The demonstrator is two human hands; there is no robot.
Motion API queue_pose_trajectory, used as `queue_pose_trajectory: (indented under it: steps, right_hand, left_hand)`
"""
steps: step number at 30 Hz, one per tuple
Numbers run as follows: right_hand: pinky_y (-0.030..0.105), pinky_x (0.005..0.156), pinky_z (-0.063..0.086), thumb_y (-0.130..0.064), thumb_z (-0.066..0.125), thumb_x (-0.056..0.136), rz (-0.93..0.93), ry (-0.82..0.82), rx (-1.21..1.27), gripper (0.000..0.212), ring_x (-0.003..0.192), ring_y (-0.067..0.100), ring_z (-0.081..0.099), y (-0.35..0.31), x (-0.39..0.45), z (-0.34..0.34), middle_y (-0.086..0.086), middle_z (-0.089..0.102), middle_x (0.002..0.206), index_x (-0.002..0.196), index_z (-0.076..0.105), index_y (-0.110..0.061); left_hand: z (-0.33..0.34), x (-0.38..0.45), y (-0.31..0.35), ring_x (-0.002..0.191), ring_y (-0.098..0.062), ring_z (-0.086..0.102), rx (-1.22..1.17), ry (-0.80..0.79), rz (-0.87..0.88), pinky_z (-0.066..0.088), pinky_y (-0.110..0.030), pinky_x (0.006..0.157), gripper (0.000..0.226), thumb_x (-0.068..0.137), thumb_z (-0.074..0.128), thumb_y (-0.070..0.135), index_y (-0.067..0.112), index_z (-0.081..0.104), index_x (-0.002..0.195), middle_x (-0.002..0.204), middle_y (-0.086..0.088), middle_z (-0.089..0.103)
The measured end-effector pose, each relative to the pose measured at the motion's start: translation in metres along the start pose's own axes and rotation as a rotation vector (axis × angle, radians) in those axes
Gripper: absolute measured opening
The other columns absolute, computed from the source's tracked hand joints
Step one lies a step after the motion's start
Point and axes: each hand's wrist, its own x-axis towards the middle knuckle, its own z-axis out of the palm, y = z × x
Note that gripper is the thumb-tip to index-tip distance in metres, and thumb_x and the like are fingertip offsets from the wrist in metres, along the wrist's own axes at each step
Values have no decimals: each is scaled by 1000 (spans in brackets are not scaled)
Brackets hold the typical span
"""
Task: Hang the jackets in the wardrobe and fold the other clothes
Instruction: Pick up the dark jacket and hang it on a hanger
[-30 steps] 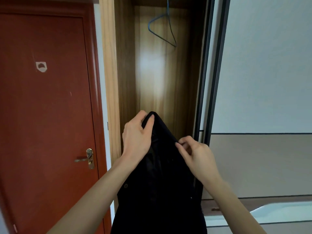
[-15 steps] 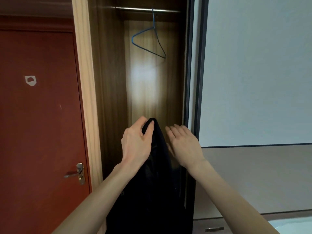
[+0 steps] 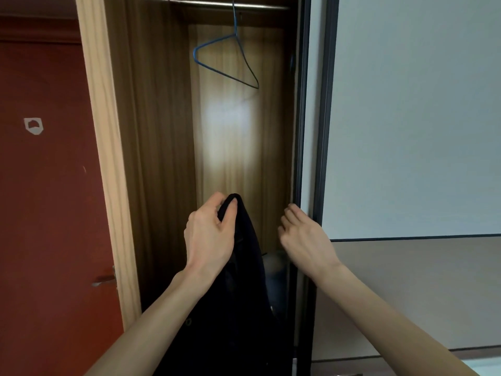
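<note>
While pinching top fold of black jacket (image 3: pixel 244 280) at lower centre of frame, left hand (image 3: pixel 210 237) has thumb and fingers curled round the fabric; rest of jacket hangs straight down to bottom edge, in front of open wardrobe (image 3: pixel 162 158). Right hand (image 3: pixel 305 237) just right of jacket, apart from it, fingers loosely bent, holding nothing, close to dark edge of sliding door (image 3: pixel 315 131). Blue wire hanger (image 3: pixel 226 62) upper centre, hooked on metal rail (image 3: pixel 257 6), tilted, bare. Red door (image 3: pixel 51 199) fills left of frame, with lever handle (image 3: pixel 104 280) lower left and pale sticker (image 3: pixel 33 126) mid left. Grey door panel on right.
</note>
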Motion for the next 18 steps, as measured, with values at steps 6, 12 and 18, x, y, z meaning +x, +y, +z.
queue_pose_trajectory:
  steps: [6,12,18]
  right_hand:
    - [44,125,9,-31,71,82,-50,95,55,27,98,36,67,25,-15,11,16,74,88,76,79,-7]
    - [45,127,10,-25,66,89,-81,85,47,24,100,35,66,52,-32,31,15,75,92,79,80,-8]
    - [44,127,12,-23,61,90,-75,173,56,26,93,33,65,80,-50,52,10,69,82,71,74,-10]
  left_hand:
    - [18,-1,1,48,-27,52,-5,-28,-15,50,-47,51,32,106,56,34,21,54,78,56,-9,55]
    - [34,-1,1,53,-29,57,-50,-39,-18,46,-43,49,33,106,56,34,24,54,75,58,-6,57]
    - [44,-1,1,52,-32,56,-79,-56,-15,45,-40,49,34,107,55,35,21,56,76,57,-8,57]
